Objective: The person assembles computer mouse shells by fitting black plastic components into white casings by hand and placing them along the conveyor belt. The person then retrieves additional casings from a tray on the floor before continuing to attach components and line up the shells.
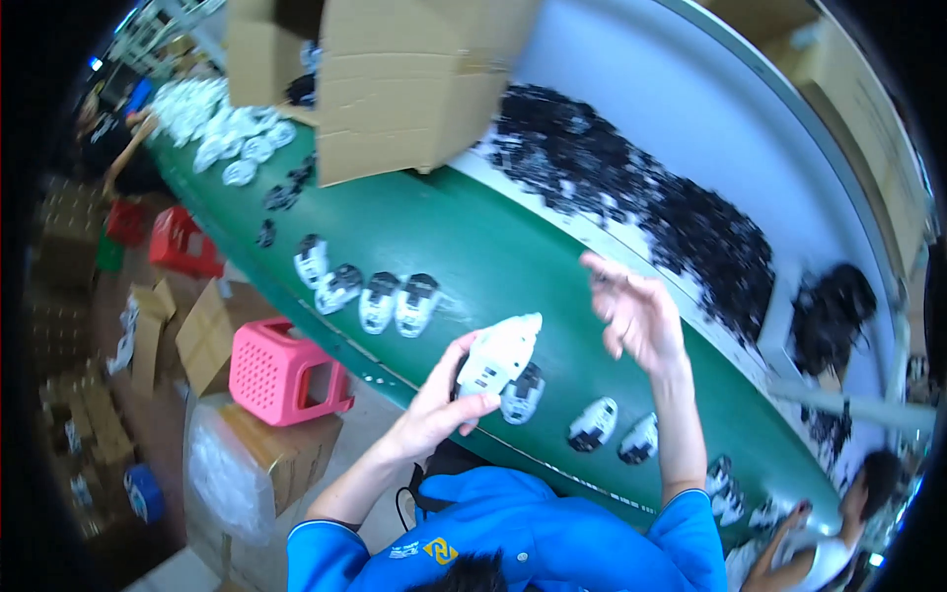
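My left hand (440, 403) is closed around a white plastic shell (501, 353) with small dark slots, held tilted above the green work surface (473, 237). Just under that shell lies a black-and-white plastic part (523, 395). Off to the right, my right hand (639, 314) is raised over the surface, its fingers loosely curled and apart from the thumb. A small dark patch shows by its fingertips, too blurred to name. Beyond this hand spreads a long heap of small black pieces (631, 178) on a pale shelf.
Several black-and-white parts (416, 304) line the near edge. A cardboard box (404, 89) stands at the back, beside piled white shells (212, 123). A pink stool (281, 375) is on the floor at left. Another person (799, 548) sits at far right; another person's arm (133, 153) reaches in far left.
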### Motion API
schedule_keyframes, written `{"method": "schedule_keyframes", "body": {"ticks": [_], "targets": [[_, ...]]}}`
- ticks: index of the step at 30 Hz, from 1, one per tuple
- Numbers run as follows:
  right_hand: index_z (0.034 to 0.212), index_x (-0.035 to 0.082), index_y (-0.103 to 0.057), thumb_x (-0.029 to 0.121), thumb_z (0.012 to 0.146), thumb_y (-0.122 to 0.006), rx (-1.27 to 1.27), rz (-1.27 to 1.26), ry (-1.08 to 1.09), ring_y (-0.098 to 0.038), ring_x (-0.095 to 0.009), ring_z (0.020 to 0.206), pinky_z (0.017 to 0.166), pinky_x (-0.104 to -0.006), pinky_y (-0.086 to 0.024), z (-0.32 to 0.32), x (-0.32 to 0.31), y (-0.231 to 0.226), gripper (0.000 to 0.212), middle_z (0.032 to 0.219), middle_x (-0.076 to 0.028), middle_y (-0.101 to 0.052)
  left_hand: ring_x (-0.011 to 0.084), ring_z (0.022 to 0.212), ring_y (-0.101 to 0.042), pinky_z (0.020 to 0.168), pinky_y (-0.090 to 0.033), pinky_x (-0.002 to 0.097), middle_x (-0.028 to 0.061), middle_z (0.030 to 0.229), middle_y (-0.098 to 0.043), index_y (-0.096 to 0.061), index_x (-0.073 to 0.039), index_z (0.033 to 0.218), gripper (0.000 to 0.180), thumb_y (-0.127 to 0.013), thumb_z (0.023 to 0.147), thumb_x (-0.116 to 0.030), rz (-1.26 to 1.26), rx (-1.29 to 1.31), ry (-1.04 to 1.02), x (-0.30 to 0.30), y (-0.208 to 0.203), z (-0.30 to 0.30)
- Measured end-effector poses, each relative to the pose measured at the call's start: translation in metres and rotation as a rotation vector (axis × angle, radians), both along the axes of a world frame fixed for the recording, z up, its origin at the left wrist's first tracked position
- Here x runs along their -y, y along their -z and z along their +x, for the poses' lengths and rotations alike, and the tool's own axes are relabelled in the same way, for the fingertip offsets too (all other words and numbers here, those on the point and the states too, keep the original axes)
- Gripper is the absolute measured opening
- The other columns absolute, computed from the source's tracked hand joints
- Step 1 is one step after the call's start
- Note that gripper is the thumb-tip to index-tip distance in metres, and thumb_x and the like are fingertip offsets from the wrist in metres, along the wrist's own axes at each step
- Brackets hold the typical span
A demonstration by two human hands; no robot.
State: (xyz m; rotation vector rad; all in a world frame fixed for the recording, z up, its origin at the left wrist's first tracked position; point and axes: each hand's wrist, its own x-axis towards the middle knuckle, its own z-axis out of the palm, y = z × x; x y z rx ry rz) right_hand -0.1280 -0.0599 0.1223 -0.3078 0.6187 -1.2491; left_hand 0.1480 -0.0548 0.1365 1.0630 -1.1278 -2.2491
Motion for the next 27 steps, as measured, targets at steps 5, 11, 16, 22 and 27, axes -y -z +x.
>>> {"method": "schedule_keyframes", "body": {"ticks": [5,11,16,22,27], "targets": [[0.127,-0.007,-0.049,0.004,0.089,-0.055,-0.410,0.032,0.115,-0.056,-0.011,0.071,0.046,-0.0253,-0.056,0.009,-0.125,-0.057,0.040,0.095,-0.010,-0.059,0.0084,0.070,-0.050,0.048,-0.040,0.0197,0.0147,0.114,-0.054,-0.023,-0.002,0.141,0.079,-0.065,0.079,-0.025,-0.053,-0.084,0.205,-0.023,-0.018,-0.043],[0.104,-0.008,-0.062,-0.008,0.081,-0.066,-0.623,-0.179,0.383,-0.067,-0.021,0.089,0.069,-0.0268,-0.060,0.014,-0.209,-0.071,0.024,0.103,-0.016,-0.063,0.0266,0.132,-0.031,0.109,-0.027,0.0399,0.0187,0.138,-0.033,-0.015,-0.005,0.144,0.099,-0.081,0.070,-0.014,-0.369,-0.074,0.378,-0.061,-0.050,-0.084],[0.101,-0.007,-0.064,-0.008,0.081,-0.065,-0.700,-0.181,0.420,-0.066,-0.021,0.091,0.072,-0.0256,-0.060,0.004,-0.235,-0.082,0.020,0.105,-0.016,-0.062,0.0284,0.131,-0.034,0.108,-0.029,0.0400,0.0198,0.139,-0.032,-0.011,-0.007,0.146,0.109,-0.084,0.066,-0.018,-0.539,-0.068,0.577,-0.071,-0.061,-0.104],[0.102,-0.006,-0.064,-0.008,0.082,-0.065,-0.561,-0.067,0.484,-0.064,-0.019,0.092,0.071,-0.0251,-0.059,0.006,-0.245,-0.092,0.021,0.106,-0.015,-0.060,0.0285,0.131,-0.033,0.108,-0.030,0.0401,0.0205,0.139,-0.031,-0.010,-0.006,0.146,0.109,-0.084,0.067,-0.018,-0.580,-0.063,0.610,-0.085,-0.067,-0.113],[0.099,-0.003,-0.066,-0.007,0.079,-0.066,-0.941,-0.219,0.533,-0.064,-0.016,0.090,0.069,-0.0230,-0.057,0.024,-0.244,-0.071,0.020,0.103,-0.011,-0.062,0.0269,0.130,-0.034,0.107,-0.031,0.0394,0.0195,0.139,-0.031,-0.007,-0.006,0.146,0.107,-0.081,0.069,-0.012,-0.639,-0.138,0.401,-0.104,-0.070,-0.122]]}}
